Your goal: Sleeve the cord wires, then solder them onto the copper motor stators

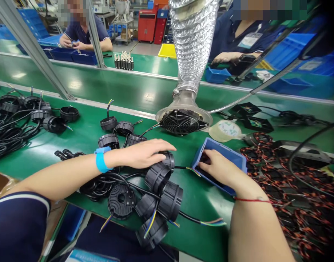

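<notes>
My left hand (145, 153), with a blue band on its wrist, lies over a black round plastic housing (167, 160) at the top of a cluster of wired black housings (161, 196) on the green table; its fingers curve down over the part. My right hand (218, 168) reaches into a small blue plastic tray (224, 151), fingertips inside and hidden, so what they touch does not show. Thin coloured wires (193, 170) stick out between the two hands.
A fume extractor fan (182, 122) on a silver flexible duct (193, 43) stands behind the tray. A tape roll (225, 130) lies beside it. More black housings and cables (25, 116) are at the left, orange-wound coils (292, 189) at the right. Two people work across the green conveyor (101, 85).
</notes>
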Demonstrator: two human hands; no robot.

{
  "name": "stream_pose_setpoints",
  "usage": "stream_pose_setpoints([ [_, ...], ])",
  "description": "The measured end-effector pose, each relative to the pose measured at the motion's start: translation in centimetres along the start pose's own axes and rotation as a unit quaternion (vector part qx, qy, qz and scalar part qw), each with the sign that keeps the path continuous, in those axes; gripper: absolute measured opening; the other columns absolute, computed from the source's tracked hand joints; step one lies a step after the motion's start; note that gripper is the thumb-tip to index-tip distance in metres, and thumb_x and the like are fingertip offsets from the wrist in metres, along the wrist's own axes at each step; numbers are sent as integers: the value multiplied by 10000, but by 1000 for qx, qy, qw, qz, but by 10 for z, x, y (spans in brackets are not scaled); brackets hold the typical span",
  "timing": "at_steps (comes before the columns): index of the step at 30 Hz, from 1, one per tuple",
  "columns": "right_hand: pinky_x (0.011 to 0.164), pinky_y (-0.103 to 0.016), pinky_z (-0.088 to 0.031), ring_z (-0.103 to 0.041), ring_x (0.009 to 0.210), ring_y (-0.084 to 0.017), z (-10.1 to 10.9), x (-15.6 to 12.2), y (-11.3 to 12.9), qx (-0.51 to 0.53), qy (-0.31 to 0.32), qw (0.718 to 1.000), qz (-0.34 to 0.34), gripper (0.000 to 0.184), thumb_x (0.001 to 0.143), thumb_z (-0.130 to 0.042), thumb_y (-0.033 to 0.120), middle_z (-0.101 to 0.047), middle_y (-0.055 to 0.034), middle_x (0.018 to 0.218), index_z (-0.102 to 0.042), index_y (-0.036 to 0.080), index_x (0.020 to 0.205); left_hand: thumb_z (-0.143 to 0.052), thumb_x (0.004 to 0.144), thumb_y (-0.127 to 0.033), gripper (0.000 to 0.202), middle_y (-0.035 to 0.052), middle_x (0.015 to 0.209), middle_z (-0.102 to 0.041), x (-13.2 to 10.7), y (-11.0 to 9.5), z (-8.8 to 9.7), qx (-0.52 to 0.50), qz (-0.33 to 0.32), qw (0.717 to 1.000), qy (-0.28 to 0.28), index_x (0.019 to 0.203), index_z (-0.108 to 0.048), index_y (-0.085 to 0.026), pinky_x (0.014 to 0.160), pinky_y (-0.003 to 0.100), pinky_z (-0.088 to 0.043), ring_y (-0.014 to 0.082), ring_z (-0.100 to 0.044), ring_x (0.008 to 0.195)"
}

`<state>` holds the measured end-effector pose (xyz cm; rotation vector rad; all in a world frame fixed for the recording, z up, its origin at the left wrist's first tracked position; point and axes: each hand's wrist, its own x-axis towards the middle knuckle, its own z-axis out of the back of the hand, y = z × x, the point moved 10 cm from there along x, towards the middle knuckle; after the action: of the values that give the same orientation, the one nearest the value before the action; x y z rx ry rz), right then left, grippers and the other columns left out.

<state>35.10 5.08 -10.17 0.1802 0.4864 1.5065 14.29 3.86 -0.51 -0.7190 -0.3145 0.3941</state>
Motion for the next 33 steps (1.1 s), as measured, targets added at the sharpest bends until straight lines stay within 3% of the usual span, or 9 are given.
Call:
stream_pose_setpoints([
  [3,709,-337,-502,-662,797,-238,-3,1,0,-15,-19,1000,-8,191,735,-585,262,-703,-107,902,-617,183,906,-378,828,-38,557,77,1500,-427,4,-2,-24,-79,-19,992,94,1353,-504,-178,1188,384,-221,178,-332,1415],
  [6,641,-333,-467,-652,724,-237,2,-1,0,-32,-38,999,-18,123,784,-540,286,-701,-92,810,-605,202,846,-396,707,12,632,32,1464,-481,6,4,-35,-108,-12,982,153,1272,-591,-193,1184,360,-215,179,-352,1400],
  [9,638,-345,-451,-650,738,-253,6,-2,0,-38,-54,998,-12,126,810,-503,284,-701,-87,797,-610,221,789,-436,819,-99,450,67,1295,-615,9,13,-27,-63,19,992,112,1214,-633,-189,1092,365,-313,206,-496,1203],
  [13,752,-365,-477,-646,827,-249,14,-3,4,-23,-78,997,18,177,813,-487,271,-695,-79,876,-660,230,814,-447,928,-362,391,82,941,-651,6,26,-8,41,79,996,19,1212,-605,-145,875,333,-397,206,-511,940],
  [16,851,-371,-477,-634,907,-246,23,-5,5,-4,-101,994,36,218,813,-490,294,-679,-89,957,-690,218,853,-465,915,-349,346,-7,717,-543,0,42,0,43,157,986,-30,1182,-532,-141,682,280,-385,154,-497,706],
  [19,834,-385,-492,-646,875,-249,29,-9,2,20,-112,993,40,245,815,-501,342,-698,-85,947,-705,216,865,-515,863,-279,285,-51,681,-492,-4,51,-3,31,188,981,-43,1111,-444,-160,597,260,-355,120,-454,594],
  [26,784,-403,-528,-695,758,-242,29,-12,-14,168,-86,982,10,303,806,-514,385,-745,-70,831,-716,205,944,-520,821,-213,610,91,1108,-515,-4,53,-6,88,180,978,-61,1383,-291,-152,728,295,-475,133,-540,753],
  [29,784,-414,-543,-701,719,-235,26,-11,-18,223,-75,972,-10,313,791,-546,411,-748,-76,823,-720,191,929,-502,841,-210,483,117,1150,-492,1,51,-5,122,190,973,-43,1315,-463,-125,857,335,-481,178,-565,893],
  [33,765,-411,-562,-703,706,-229,29,-13,-18,250,-76,965,-18,376,776,-571,486,-742,-90,804,-721,169,913,-447,904,-213,261,97,1066,-620,14,40,-9,113,179,977,-7,1053,-648,-141,923,335,-439,212,-568,1006],
])
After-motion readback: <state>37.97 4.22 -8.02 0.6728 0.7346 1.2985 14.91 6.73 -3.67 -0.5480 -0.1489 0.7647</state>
